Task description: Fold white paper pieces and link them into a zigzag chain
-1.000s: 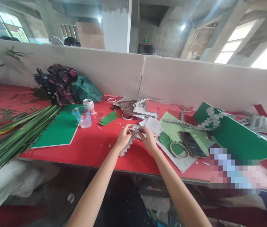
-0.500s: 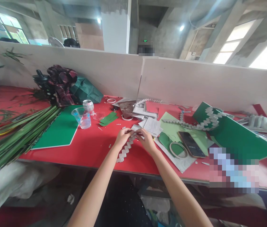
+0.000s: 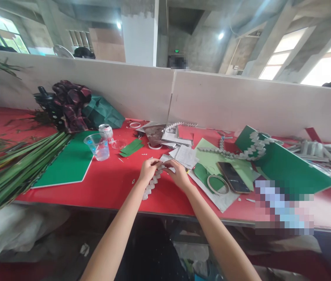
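Note:
A grey-white folded-paper zigzag chain [image 3: 152,182] hangs down from my fingers over the red tabletop. My left hand [image 3: 149,170] is closed, its thumb and fingers pinching the chain near its upper end. My right hand [image 3: 178,174] is closed too, with its fingertips at that same end, close to the left fingertips. The small bit of paper between the fingertips is mostly hidden. Just beyond the hands lie grey paper sheets [image 3: 184,155]. Close to the right hand is a roll of tape [image 3: 218,192], lying partly on a green paper piece.
A phone [image 3: 233,178] lies on light green paper at right. A longer paper chain [image 3: 254,149] drapes onto a folded green board [image 3: 294,168]. To the left are a plastic cup [image 3: 102,151], a can [image 3: 106,133], a green board [image 3: 65,166] and long green leaves [image 3: 21,171].
The view has turned slightly right, so everything sits a little further left. Both hands stay at the chain's upper end, with only small finger shifts.

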A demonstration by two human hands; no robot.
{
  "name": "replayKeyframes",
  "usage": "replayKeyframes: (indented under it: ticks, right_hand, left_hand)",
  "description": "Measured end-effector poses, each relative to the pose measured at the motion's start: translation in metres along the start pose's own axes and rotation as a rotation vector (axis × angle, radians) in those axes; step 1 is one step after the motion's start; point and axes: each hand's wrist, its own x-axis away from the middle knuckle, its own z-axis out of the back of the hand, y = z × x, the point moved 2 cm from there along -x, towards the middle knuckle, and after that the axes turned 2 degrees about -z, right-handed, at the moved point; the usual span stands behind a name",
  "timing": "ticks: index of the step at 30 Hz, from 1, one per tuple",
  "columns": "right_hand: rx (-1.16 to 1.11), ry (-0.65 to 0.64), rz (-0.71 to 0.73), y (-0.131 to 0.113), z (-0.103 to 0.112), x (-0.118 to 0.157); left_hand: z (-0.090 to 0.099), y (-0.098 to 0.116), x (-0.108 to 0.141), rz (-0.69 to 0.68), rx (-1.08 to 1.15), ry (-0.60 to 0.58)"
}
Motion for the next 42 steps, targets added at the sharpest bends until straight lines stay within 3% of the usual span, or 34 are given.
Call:
replayKeyframes:
  ticks: [16,21,29,32,35,38,42]
  right_hand:
    - [0.078,-0.026,0.007,-0.001,-0.004,-0.003]
    - [0.061,-0.028,0.008,-0.002,-0.002,0.0]
    - [0.004,0.181,-0.11,0.006,0.007,0.001]
    - [-0.171,0.19,-0.16,0.005,0.009,-0.002]
    - [-0.329,0.152,-0.276,0.004,0.011,-0.004]
    - [-0.355,0.131,-0.371,0.005,0.014,-0.004]
    - [-0.35,0.202,-0.431,0.006,0.017,-0.004]
  left_hand:
    - [-0.005,-0.004,-0.001,0.005,-0.06,0.056]
    - [-0.001,0.0,0.001,0.068,-0.013,-0.028]
    - [-0.003,0.002,0.003,0.102,0.024,-0.127]
    - [-0.004,0.003,0.002,0.042,-0.024,-0.095]
    - [-0.006,0.005,0.003,-0.051,-0.078,-0.151]
    - [-0.008,0.007,0.005,-0.088,-0.115,-0.204]
    - [-0.01,0.008,0.004,-0.066,-0.114,-0.164]
